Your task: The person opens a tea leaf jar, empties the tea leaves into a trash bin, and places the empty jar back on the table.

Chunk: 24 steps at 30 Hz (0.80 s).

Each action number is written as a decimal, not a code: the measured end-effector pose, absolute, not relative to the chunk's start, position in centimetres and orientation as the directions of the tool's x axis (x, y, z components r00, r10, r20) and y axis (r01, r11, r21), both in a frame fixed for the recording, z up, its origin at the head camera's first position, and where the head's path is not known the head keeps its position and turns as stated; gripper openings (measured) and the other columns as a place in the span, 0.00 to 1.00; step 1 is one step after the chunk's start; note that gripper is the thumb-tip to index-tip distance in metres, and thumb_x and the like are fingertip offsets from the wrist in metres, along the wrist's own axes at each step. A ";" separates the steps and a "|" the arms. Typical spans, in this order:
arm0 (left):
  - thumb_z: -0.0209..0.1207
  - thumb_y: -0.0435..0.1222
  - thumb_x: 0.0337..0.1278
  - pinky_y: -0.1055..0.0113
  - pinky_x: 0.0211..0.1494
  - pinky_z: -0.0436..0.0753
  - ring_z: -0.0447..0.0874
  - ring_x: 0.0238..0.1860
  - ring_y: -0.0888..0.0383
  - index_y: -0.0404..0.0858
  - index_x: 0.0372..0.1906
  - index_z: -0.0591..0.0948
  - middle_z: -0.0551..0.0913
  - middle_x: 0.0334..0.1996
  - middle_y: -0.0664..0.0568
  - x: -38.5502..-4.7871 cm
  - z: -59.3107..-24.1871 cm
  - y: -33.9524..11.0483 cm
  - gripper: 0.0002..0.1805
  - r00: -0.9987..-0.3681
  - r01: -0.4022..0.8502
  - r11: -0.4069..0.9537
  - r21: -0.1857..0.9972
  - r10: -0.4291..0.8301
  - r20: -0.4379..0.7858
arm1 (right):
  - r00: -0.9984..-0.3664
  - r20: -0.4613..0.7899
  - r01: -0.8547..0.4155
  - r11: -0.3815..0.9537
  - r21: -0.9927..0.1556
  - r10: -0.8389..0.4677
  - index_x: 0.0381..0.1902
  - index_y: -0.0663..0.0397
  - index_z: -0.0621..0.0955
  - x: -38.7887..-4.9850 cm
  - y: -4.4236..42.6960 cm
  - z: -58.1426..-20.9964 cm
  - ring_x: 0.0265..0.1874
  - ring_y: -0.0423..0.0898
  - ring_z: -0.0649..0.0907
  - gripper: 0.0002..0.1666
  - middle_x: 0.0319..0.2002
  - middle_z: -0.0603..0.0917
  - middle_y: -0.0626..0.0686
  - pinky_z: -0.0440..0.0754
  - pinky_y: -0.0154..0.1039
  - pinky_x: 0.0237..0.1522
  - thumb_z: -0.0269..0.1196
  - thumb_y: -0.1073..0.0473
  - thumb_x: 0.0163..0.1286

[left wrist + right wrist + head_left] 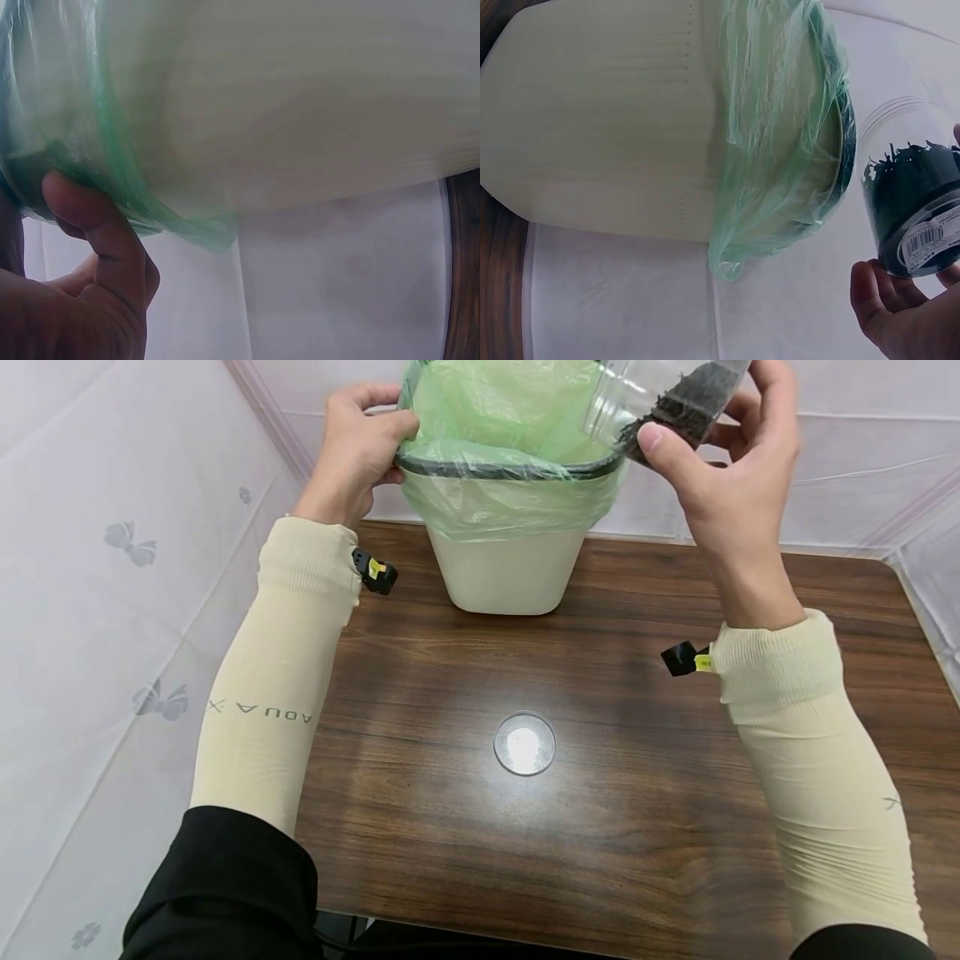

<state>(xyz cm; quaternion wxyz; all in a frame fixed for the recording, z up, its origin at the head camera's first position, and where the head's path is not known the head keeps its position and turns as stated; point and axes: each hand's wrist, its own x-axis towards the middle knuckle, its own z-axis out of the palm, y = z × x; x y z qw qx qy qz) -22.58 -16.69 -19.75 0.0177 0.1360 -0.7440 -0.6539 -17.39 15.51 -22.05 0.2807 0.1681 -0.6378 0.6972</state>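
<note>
A cream trash bin (506, 572) stands at the back of the table, its dark rim covered by a green plastic bag (517, 510). My left hand (360, 452) grips the bin's left rim through the bag, thumb on the near side. In my right hand (738, 485) is a clear jar (615, 397), tilted with its mouth toward the bin's right rim. Dark, dry shreds (693, 402) lie inside the jar toward its base. The right wrist view shows a white barcode label (934, 236) on the jar's base. The bin's floor is hidden.
A clear round lid (525, 743) lies flat on the brown wooden table (420, 810), reflecting light. White sheeting (165, 610) with butterfly prints hangs at the left and behind the table.
</note>
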 end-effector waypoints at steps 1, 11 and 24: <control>0.57 0.27 0.58 0.71 0.14 0.74 0.75 0.21 0.61 0.44 0.59 0.80 0.82 0.42 0.50 -22.6 -19.8 -16.7 0.23 -0.962 -0.179 0.109 0.978 -0.226 -0.151 | -0.778 0.605 -0.615 -0.012 -0.788 0.172 0.62 0.53 0.78 -17.5 15.5 -22.1 0.37 0.51 0.82 0.41 0.45 0.83 0.59 0.80 0.35 0.40 0.74 0.65 0.45; 0.58 0.27 0.58 0.71 0.14 0.74 0.75 0.21 0.61 0.45 0.61 0.79 0.82 0.42 0.50 -22.6 -19.7 -16.6 0.24 -0.960 -0.188 0.106 0.976 -0.231 -0.160 | -0.760 0.636 -0.628 0.101 -0.771 0.130 0.62 0.55 0.77 -17.9 15.3 -21.4 0.46 0.49 0.81 0.42 0.50 0.82 0.52 0.76 0.34 0.45 0.75 0.62 0.45; 0.57 0.27 0.59 0.71 0.15 0.75 0.76 0.23 0.61 0.45 0.61 0.79 0.82 0.44 0.50 -22.6 -19.6 -16.6 0.24 -0.961 -0.192 0.117 0.974 -0.225 -0.162 | -0.734 0.673 -0.657 0.154 -0.738 0.096 0.57 0.53 0.78 -18.4 15.4 -21.1 0.46 0.47 0.81 0.37 0.43 0.86 0.52 0.74 0.33 0.47 0.75 0.60 0.46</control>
